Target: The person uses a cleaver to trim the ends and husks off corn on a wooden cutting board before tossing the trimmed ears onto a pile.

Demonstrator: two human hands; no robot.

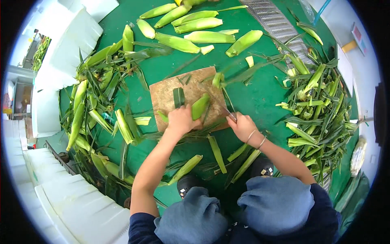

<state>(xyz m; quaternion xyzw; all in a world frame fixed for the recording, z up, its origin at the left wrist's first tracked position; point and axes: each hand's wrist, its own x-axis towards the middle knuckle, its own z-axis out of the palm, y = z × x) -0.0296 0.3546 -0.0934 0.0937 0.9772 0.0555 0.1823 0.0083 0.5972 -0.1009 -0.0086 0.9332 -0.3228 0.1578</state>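
Over a worn wooden cutting board [163, 94], my left hand [181, 120] is closed around a green ear of corn [200, 106] still in its husk. The ear's tip points up and right, and my palm hides the rest. To its right, my right hand [244, 128] grips a knife [232, 117] by the handle; its blade is smeared by motion above the board's right edge. A cut husk end [218, 80] with long leaves is blurred at the board's upper right. A dark green leaf piece [178, 97] lies just beyond my left fingers.
Several trimmed ears of corn [209, 37] lie beyond the board on the green floor [260, 93]. Untrimmed corn [77, 118] is heaped at left, beside white foam boxes [67, 57]. A large pile of husk scraps [317, 118] covers the right, near a metal grate [270, 18].
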